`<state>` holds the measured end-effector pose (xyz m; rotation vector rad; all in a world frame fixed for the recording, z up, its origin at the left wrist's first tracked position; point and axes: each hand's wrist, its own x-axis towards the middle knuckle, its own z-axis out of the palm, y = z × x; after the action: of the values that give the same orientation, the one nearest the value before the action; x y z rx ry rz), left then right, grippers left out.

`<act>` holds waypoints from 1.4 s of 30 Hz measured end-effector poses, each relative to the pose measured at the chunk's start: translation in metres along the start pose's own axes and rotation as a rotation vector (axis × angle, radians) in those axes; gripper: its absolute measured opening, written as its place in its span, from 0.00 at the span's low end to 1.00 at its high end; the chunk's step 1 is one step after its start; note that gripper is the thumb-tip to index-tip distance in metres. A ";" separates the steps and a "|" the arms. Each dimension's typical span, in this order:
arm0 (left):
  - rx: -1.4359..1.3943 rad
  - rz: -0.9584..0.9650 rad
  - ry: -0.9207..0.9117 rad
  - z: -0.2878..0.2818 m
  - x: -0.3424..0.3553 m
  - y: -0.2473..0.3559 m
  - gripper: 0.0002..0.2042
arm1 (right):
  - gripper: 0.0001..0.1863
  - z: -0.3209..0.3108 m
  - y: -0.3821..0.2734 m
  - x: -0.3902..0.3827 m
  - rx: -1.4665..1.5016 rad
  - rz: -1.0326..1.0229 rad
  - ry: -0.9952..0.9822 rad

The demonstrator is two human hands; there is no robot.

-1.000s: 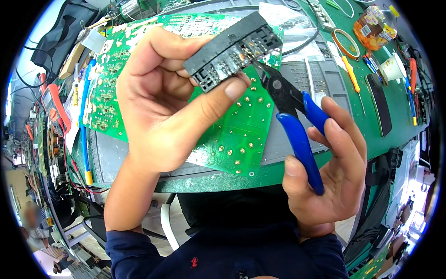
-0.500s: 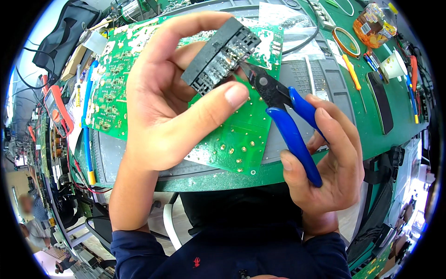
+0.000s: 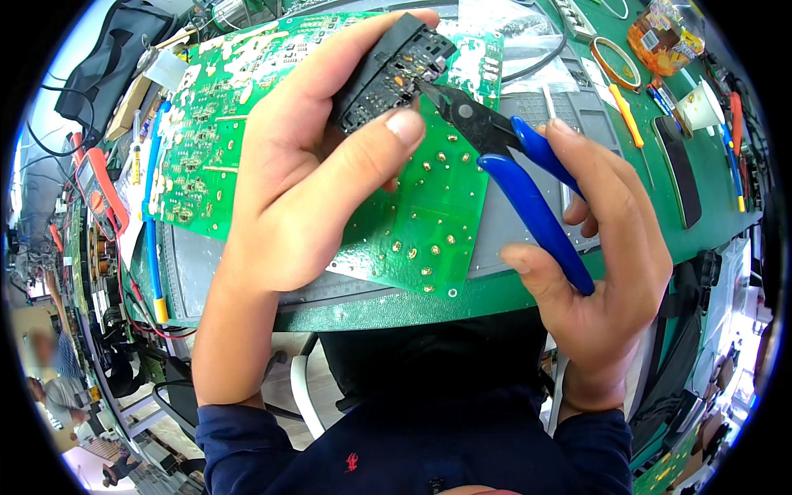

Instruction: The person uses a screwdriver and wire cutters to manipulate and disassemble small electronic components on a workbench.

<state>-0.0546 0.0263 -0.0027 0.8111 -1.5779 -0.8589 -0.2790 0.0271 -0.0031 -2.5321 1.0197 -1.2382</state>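
Note:
Over the green circuit board [image 3: 433,214], my left hand [image 3: 301,194] grips a black plastic block [image 3: 371,70], held tilted, with small metal parts showing on its underside or side. My right hand [image 3: 606,243] holds blue-handled cutters [image 3: 532,214], its fingers round the handles. The cutters' dark jaws point up-left and reach the block's right side; whether they grip anything is too small to tell. The board lies on a grey mat [image 3: 524,252] on a green workbench.
A red multimeter [image 3: 107,194] and blue tools lie at the left. On the right are a phone [image 3: 676,169], a yellow screwdriver [image 3: 627,115], a paper cup [image 3: 701,103] and a food jar [image 3: 656,45]. A person [image 3: 62,363] is at the far lower left.
My left hand has raised the block and turned it more upright. My right hand has moved up and to the right, and the cutters now lie at a flatter angle.

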 end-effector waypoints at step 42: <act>0.145 0.014 -0.016 -0.007 -0.002 -0.006 0.23 | 0.27 0.008 -0.012 0.037 -0.334 -0.240 0.010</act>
<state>-0.0472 0.0243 -0.0084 0.8971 -1.6726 -0.7485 -0.2506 0.0116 0.0204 -2.9819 1.0234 -1.2253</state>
